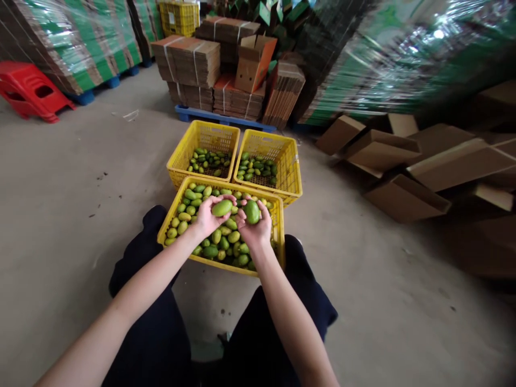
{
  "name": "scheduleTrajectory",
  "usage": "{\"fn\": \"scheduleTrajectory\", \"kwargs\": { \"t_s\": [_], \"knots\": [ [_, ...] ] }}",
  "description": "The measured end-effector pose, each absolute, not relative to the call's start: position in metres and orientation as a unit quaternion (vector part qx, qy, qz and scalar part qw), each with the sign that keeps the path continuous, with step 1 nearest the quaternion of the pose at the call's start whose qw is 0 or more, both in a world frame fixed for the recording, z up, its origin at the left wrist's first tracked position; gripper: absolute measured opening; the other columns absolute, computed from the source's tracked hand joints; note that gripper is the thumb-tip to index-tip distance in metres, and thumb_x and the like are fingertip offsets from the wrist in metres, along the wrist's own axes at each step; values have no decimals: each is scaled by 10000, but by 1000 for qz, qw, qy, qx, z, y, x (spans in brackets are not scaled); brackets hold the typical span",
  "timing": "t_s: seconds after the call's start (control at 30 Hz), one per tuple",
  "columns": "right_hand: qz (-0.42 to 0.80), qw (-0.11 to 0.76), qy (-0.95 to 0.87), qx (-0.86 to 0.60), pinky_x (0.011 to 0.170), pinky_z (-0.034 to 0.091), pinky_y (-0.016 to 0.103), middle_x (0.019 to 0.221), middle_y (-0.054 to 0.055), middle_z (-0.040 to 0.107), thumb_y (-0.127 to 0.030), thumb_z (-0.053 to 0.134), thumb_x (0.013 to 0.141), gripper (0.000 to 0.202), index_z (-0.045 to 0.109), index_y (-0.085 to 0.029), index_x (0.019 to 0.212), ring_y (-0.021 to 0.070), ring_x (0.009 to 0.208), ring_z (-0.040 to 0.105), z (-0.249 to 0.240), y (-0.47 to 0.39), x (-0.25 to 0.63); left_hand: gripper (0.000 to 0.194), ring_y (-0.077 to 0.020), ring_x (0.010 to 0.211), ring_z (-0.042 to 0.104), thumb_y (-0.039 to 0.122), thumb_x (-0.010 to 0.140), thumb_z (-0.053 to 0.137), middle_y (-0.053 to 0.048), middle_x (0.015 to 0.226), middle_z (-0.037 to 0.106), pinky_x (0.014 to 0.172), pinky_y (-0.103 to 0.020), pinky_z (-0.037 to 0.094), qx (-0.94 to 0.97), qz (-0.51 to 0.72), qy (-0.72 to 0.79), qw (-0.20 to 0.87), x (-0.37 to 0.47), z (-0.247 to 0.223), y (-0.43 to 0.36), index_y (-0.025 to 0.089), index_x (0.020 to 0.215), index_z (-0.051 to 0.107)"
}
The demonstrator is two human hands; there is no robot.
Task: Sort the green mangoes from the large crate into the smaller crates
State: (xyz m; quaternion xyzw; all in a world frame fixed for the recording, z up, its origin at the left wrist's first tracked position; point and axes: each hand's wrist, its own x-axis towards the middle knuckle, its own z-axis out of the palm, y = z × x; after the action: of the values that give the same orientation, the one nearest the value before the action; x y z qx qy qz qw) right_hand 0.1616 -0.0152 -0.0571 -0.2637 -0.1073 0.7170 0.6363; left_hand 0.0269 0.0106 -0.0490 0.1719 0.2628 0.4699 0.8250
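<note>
My left hand (208, 217) holds a yellow-green oval fruit (222, 208) over the near yellow crate (171, 215), which is filled with green and yellowish fruits. Beside it, my right hand (258, 231) has its fingers curled round a darker green fruit (252, 212), palm up. The two hands are close together but apart. Behind the near crate stand two more yellow crates, the back left crate (181, 153) and the back right crate (291, 161), each with green fruits covering part of its bottom.
Bundled flat cardboard (189, 59) and an open box (253, 62) sit on a blue pallet (226, 119) beyond the crates. Cardboard boxes (407, 199) lie at right. A red stool (34, 91) stands far left. My knees flank the near crate.
</note>
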Motion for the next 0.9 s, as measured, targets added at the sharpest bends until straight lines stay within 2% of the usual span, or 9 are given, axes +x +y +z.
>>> {"fn": "scheduleTrajectory", "kwargs": {
  "t_s": [0.07,0.13,0.2,0.3,0.4,0.5,0.63,0.9],
  "knots": [
    [693,667,-71,-264,630,583,268,742,-16,685,-371,627,850,155,636,-217,831,129,641,641,-61,-15,159,266,-100,459,528,216,853,457,-66,666,651,392,-187,392,154,499,244,817,35,-52,11,110,750,679],
    [667,693,-39,-270,808,600,333,803,3,720,-441,648,848,214,642,-228,832,172,835,707,-63,-13,156,284,-112,499,564,242,884,452,-62,673,658,428,-195,428,109,522,235,813,42,-56,11,116,772,680],
    [653,707,-9,-271,895,584,374,856,15,744,-495,642,842,263,658,-232,845,198,950,719,-65,-12,155,284,-129,597,637,246,907,447,-66,725,693,553,-219,522,40,542,233,807,47,-59,9,121,827,689],
    [645,713,14,-276,929,574,374,875,11,758,-489,641,826,250,666,-241,828,201,1000,723,-69,-9,156,276,-167,816,715,236,911,453,-81,839,746,803,-286,576,-43,558,240,793,52,-63,5,135,944,708],
    [636,719,2,-282,949,570,381,880,14,758,-472,639,813,230,667,-244,809,204,1017,723,-74,-7,155,269,-210,962,721,255,892,488,-86,900,765,915,-351,555,-62,567,258,780,54,-64,3,156,992,717],
    [636,719,7,-280,965,567,395,837,13,748,-447,639,805,204,665,-244,795,207,980,729,-78,-7,151,232,-217,977,722,253,884,502,-65,836,762,948,-369,540,-79,576,266,768,54,-62,3,173,912,719],
    [637,717,50,-277,982,558,342,794,2,739,-375,637,799,140,663,-239,784,169,880,734,-79,-7,144,258,-195,938,727,224,907,466,-56,756,742,938,-336,544,-122,582,263,760,53,-57,4,166,826,703],
    [640,716,45,-277,972,565,367,761,-6,737,-334,649,783,101,655,-235,765,177,841,733,-79,-7,141,208,-214,1034,710,225,880,503,-52,769,737,949,-359,545,-93,596,266,751,51,-60,4,183,847,704]
  ]
}}
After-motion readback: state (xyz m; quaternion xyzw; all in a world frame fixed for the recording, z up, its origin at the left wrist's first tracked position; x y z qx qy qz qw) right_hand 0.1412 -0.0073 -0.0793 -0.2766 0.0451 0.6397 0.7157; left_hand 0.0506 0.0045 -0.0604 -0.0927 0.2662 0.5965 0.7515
